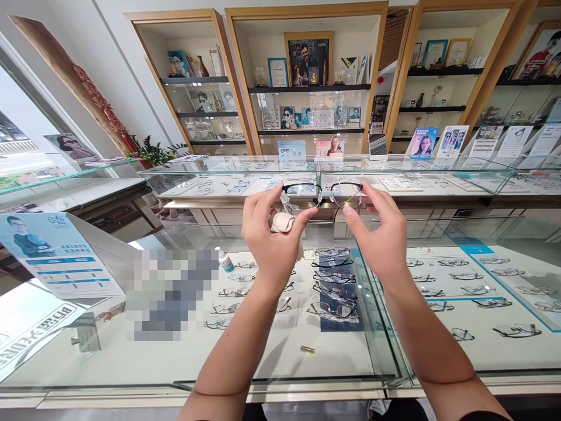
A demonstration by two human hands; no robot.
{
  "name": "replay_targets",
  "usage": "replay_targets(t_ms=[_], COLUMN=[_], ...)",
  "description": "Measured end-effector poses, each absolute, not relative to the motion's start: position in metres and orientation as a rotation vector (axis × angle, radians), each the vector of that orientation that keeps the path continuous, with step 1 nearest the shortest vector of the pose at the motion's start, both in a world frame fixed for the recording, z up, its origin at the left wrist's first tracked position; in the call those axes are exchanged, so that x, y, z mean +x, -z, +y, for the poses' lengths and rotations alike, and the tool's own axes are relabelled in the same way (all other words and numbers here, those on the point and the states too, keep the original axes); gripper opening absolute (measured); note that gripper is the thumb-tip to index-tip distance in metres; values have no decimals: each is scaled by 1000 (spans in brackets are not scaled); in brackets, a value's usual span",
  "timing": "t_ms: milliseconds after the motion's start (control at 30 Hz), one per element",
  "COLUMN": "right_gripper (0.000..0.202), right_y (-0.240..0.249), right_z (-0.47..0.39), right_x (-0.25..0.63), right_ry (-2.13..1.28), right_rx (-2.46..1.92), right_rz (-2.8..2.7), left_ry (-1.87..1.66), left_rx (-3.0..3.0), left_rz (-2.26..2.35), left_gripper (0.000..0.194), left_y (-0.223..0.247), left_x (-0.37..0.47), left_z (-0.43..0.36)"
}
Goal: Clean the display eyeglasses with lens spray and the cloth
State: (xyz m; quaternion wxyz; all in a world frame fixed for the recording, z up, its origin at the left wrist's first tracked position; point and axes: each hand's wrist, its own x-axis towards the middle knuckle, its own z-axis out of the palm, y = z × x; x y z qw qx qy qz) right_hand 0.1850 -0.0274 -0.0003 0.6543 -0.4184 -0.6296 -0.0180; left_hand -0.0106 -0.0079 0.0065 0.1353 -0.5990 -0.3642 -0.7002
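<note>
A pair of eyeglasses [302, 189] with a dark upper rim and clear lenses is held up in front of me, above the glass counter. My left hand [272, 240] pinches the left side of the frame, and a crumpled pale cloth [283, 222] is tucked in the same hand. My right hand [383, 234] grips the other side, with its thumb at the lower edge of the right lens and its fingers at the top corner. Yellowish print shows on the right lens.
Below my hands, a glass display case [280, 365] holds rows of eyeglasses [335, 292]. A small white bottle [225, 260] stands left of my left forearm, and a gold-coloured piece [307, 349] lies near the front. A leaflet stand [56, 254] is at the left. Another glass counter [245, 184] runs behind.
</note>
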Motion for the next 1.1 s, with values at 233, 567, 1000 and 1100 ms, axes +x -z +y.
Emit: replay_targets(t_ms=[233,567,1000,1100], right_gripper=[51,50,46,45], right_y=[1,2,4,4], right_z=[-28,-25,-22,-22], right_x=[183,180,180,180], right_ry=[44,20,-9,-14], right_rx=[-957,-987,-1010,-1013], right_rz=[-1427,-1431,-1474,-1473], left_ry=[1995,2009,1965,1974], left_rx=[-1702,-1718,-1690,-1693], left_rz=[-1021,-988,-1041,-1045], left_gripper=[55,58,59,58], left_y=[-7,-4,-6,-6], left_x=[-11,-10,-11,-11], left_z=[-9,-10,-10,-10])
